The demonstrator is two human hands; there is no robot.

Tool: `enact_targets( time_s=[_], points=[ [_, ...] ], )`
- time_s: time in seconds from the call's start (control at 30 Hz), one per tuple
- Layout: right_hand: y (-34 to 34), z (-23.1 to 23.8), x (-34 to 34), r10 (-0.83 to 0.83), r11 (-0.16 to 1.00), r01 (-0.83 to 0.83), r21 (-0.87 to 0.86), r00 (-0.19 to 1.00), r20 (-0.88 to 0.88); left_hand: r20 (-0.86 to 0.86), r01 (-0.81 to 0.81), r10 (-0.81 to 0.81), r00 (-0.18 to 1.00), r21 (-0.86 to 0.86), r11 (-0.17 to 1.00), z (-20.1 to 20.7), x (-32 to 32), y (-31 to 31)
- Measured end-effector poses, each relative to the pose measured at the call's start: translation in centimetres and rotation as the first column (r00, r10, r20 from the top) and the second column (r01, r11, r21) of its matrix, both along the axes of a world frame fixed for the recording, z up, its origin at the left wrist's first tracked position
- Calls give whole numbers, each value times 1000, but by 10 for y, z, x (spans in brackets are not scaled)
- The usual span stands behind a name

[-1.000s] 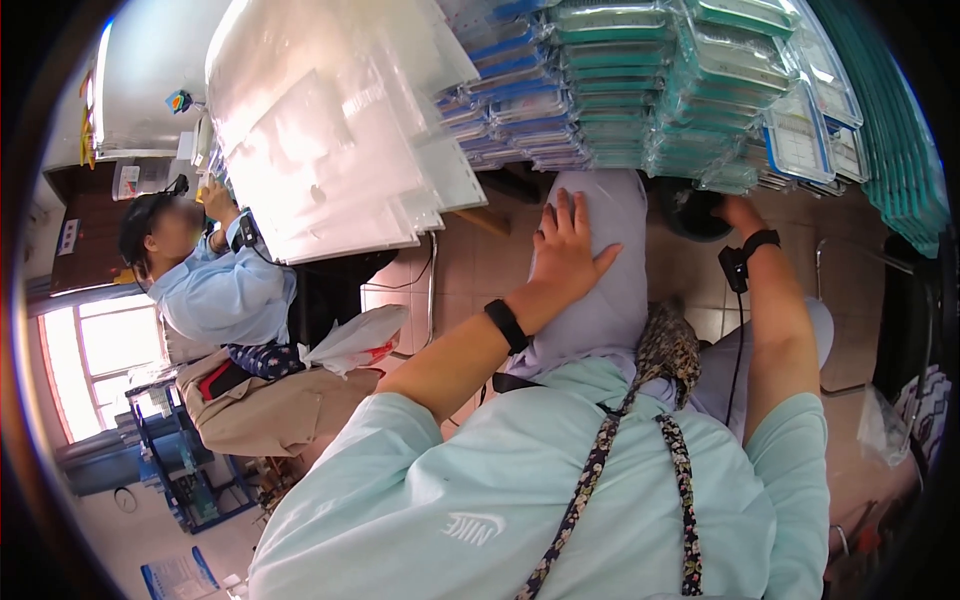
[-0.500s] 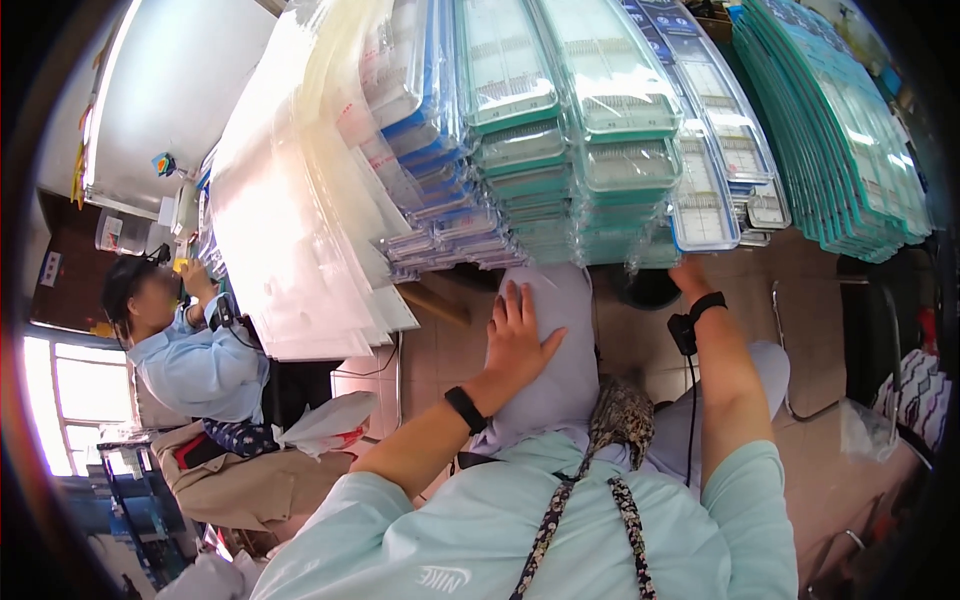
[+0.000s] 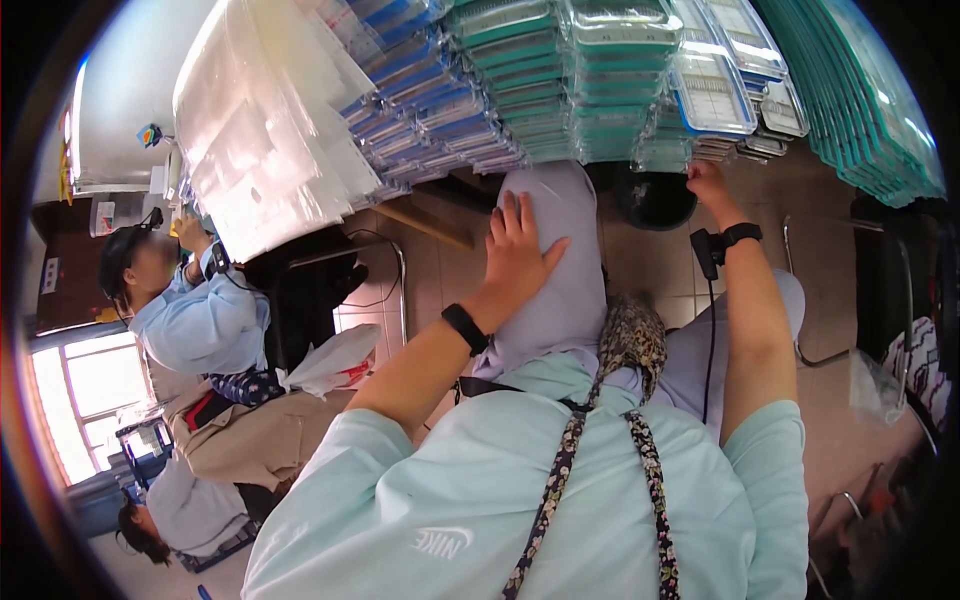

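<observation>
My left hand (image 3: pixel 520 248) lies flat on my thigh in light grey-lilac trousers (image 3: pixel 553 215), its fingers spread and holding nothing. At the table's front edge my right hand (image 3: pixel 710 190) has its fingers curled in. Whatever they might hold is too small or hidden to make out. Right beside it stands a round black bin (image 3: pixel 657 203) on the floor. Just above that hand are packs of flat clear plastic cases with blue rims (image 3: pixel 712 80). Tall stacks of green-rimmed cases (image 3: pixel 622 85) in clear wrap stand left of them.
Clear plastic bags (image 3: pixel 265 140) overhang the table at left, beside blue-rimmed packs (image 3: pixel 425 100). More green cases (image 3: pixel 850 100) stand at far right. A co-worker in light blue (image 3: pixel 205 320) sits at left, another person (image 3: pixel 195 505) lower down. A metal-framed chair (image 3: pixel 403 290) stands near the table.
The view has tilted downward, so the stacks sit higher in it. My right hand shows more fully next to the bin. My left hand stays on my thigh.
</observation>
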State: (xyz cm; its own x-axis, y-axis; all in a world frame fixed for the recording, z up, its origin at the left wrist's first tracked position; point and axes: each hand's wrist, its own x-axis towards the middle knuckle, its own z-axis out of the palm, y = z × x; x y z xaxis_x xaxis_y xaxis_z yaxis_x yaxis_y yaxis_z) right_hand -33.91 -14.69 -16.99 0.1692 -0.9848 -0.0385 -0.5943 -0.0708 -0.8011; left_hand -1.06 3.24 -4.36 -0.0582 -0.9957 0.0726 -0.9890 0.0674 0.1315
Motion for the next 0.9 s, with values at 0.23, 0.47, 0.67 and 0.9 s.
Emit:
enact_targets(
  time_s=[0.23, 0.47, 0.67, 0.9],
  points=[
    [46, 74, 6, -297, 848, -140, 511, 674, 677, 65, 13, -13, 998, 4, 1000, 2, 2, 4],
    [130, 160, 8, -416, 830, -367, 419, 92, 905, -192, 214, -163, 968, 289, 933, 78, 1, -4],
    [180, 219, 37, -245, 877, -374, 303, 194, 950, -826, 596, -246, 508, 130, 792, 148, -68, 7],
    [205, 235, 57, -30, 935, -230, 270, 707, 707, -804, 556, -437, 404, -164, 815, 153, -111, 11]
  ],
)
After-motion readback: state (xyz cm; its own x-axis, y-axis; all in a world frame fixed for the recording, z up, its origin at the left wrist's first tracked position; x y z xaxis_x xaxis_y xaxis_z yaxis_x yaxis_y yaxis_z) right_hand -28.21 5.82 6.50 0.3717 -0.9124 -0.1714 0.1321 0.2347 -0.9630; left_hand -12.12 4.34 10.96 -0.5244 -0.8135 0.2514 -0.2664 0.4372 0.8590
